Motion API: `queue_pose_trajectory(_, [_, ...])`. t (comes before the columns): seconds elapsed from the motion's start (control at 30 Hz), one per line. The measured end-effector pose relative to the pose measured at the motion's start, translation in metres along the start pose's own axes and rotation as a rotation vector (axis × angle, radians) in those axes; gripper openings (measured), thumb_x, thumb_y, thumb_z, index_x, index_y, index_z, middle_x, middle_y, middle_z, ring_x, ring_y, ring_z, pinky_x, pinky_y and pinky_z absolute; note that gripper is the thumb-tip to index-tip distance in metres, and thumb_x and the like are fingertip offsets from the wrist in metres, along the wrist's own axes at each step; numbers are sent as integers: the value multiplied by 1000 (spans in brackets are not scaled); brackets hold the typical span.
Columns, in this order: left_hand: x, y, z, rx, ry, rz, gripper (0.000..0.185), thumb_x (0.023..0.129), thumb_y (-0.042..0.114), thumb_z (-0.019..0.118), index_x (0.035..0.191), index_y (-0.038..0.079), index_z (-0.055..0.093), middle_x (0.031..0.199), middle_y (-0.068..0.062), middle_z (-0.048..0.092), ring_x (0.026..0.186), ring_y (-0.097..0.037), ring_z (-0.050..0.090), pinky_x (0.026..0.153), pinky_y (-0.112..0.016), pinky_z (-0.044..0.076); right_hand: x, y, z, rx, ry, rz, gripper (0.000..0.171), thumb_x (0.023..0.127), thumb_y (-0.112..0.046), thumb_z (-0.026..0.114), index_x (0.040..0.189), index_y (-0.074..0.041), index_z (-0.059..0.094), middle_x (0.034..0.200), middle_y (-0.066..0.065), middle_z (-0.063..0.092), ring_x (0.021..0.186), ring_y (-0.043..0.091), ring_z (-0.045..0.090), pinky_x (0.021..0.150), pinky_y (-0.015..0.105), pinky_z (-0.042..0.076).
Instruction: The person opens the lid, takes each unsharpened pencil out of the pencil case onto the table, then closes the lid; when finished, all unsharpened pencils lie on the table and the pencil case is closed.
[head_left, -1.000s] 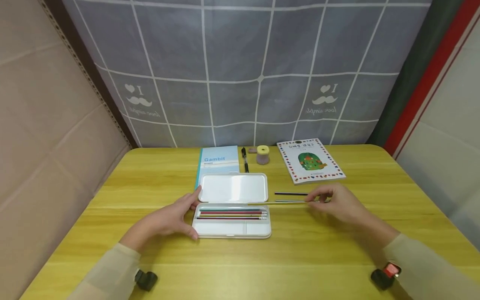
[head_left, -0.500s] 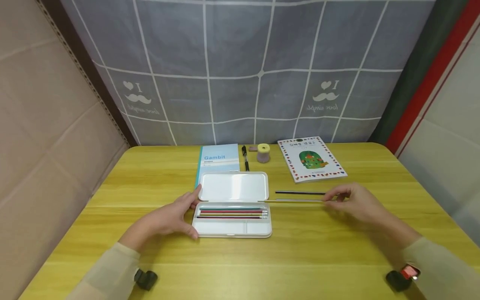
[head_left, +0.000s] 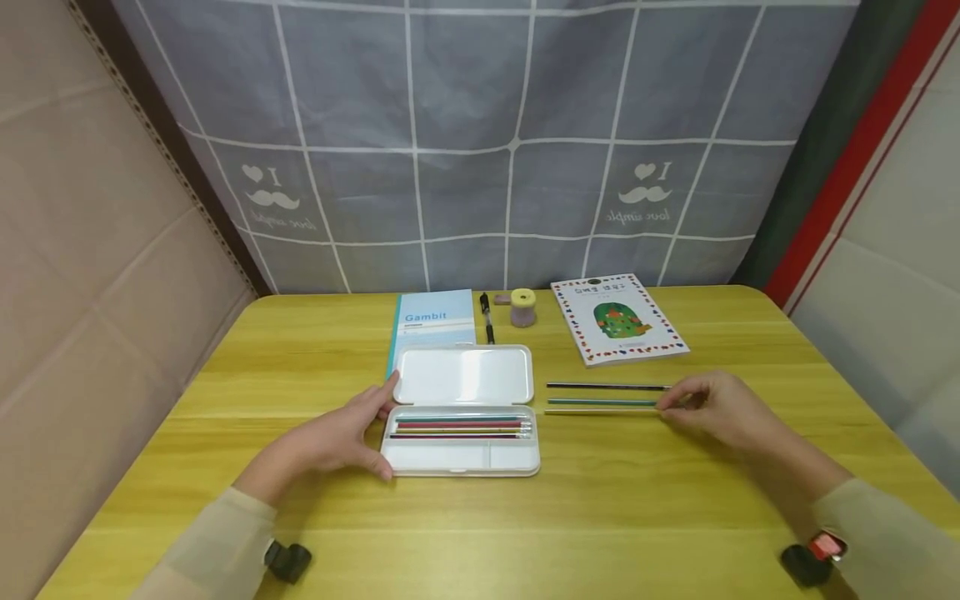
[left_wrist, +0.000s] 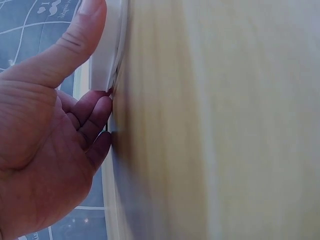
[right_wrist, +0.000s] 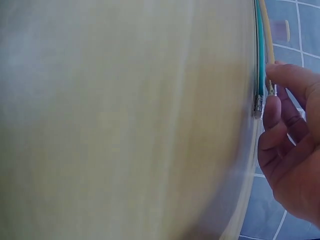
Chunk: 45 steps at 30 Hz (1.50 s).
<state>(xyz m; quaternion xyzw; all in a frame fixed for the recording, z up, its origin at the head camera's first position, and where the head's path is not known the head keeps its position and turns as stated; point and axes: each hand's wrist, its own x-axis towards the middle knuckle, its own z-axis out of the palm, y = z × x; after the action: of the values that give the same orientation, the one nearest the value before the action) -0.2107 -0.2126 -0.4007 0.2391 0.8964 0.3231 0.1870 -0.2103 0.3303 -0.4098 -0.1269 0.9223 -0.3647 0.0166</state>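
A white pencil case [head_left: 459, 458] lies open in the middle of the yellow table [head_left: 300, 350], its lid [head_left: 465, 375] flat behind it. Several coloured pencils [head_left: 459, 427] lie in its tray. My left hand [head_left: 367, 425] grips the case's left end, the thumb on its white edge [left_wrist: 107, 50]. Right of the case three pencils lie side by side: a black one [head_left: 607, 386], a green one [head_left: 600, 402] and a yellow one [head_left: 596, 412]. My right hand [head_left: 671, 404] pinches the yellow pencil's [right_wrist: 267, 30] right end, next to the green pencil's [right_wrist: 259, 60] metal cap.
Along the back of the table are a blue "Gambit" notebook [head_left: 435, 321], a black pen [head_left: 486, 317], a small eraser [head_left: 501, 299], a yellow-topped sharpener [head_left: 522, 307] and a picture book [head_left: 618, 318]. A grey checked curtain hangs behind; a cardboard wall stands left.
My right hand drew the yellow pencil rightward, away from the case, and lowered it onto the table in front of the green one. My left hand stayed on the case.
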Motion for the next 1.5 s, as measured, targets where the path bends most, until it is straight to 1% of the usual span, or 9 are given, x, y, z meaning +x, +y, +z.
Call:
queue_pose_trajectory(0.13, [0, -1, 0, -3, -1, 1, 143, 71, 35, 95, 166, 1, -6, 145, -10, 50, 132, -28, 48, 120, -58, 26, 0, 0, 0, -9, -2, -13, 5, 89, -10, 83, 94, -12, 83, 93, 3, 73, 70, 8, 53, 62, 26, 46])
queue_pose_trajectory(0.23, [0, -1, -1, 1, -2, 1, 143, 71, 36, 95, 166, 1, -6, 145, -9, 50, 132, -27, 48, 120, -58, 26, -1, 0, 0, -12, -4, -24, 5, 88, -10, 84, 94, -12, 83, 92, 2, 73, 69, 6, 52, 60, 25, 46])
queue_pose_trajectory(0.5, [-1, 0, -1, 8, -9, 25, 142, 72, 36, 94, 165, 0, -7, 144, -10, 49, 131, -26, 49, 117, -55, 30, -1, 5, -1, -51, -8, -35, 6, 88, -10, 83, 93, -14, 83, 94, 1, 75, 66, 6, 53, 59, 26, 47])
queue_pose_trajectory(0.77, [-1, 0, -1, 7, -6, 21, 142, 72, 36, 95, 165, -1, -6, 143, -9, 50, 131, -26, 50, 117, -56, 30, -2, 5, -1, -98, -12, -62, 10, 86, -9, 85, 92, -16, 83, 88, -3, 74, 65, 5, 52, 58, 25, 45])
queue_pose_trajectory(1.03, [-1, -1, 0, 5, -5, 28, 141, 73, 35, 94, 165, 0, -6, 144, -8, 50, 131, -26, 50, 117, -52, 31, -2, 4, 1, -114, -6, -69, 12, 85, -7, 86, 92, -16, 83, 90, -2, 74, 64, 4, 51, 57, 25, 45])
queue_pose_trajectory(1.17, [-1, -1, 0, 7, -3, 27, 141, 72, 35, 95, 165, 0, -5, 144, -8, 50, 131, -25, 50, 118, -51, 31, -2, 4, 1, -120, 0, -77, 13, 84, -8, 86, 93, -16, 83, 89, -4, 74, 63, 4, 51, 57, 25, 45])
queue_pose_trajectory(1.4, [-2, 0, 0, 0, -7, 28, 141, 73, 35, 94, 165, 0, -6, 144, -9, 49, 131, -25, 50, 118, -49, 32, -3, 0, 2, -138, 30, -69, 10, 86, -15, 86, 95, -17, 83, 78, -8, 68, 61, 6, 48, 55, 26, 42])
queue_pose_trajectory(1.5, [-2, 1, -1, -3, -6, 31, 141, 73, 34, 94, 165, 0, -7, 144, -9, 49, 131, -26, 50, 118, -48, 32, -3, -4, 4, -120, 73, -95, 14, 88, -16, 85, 102, -13, 83, 81, -6, 71, 60, 6, 48, 53, 26, 40])
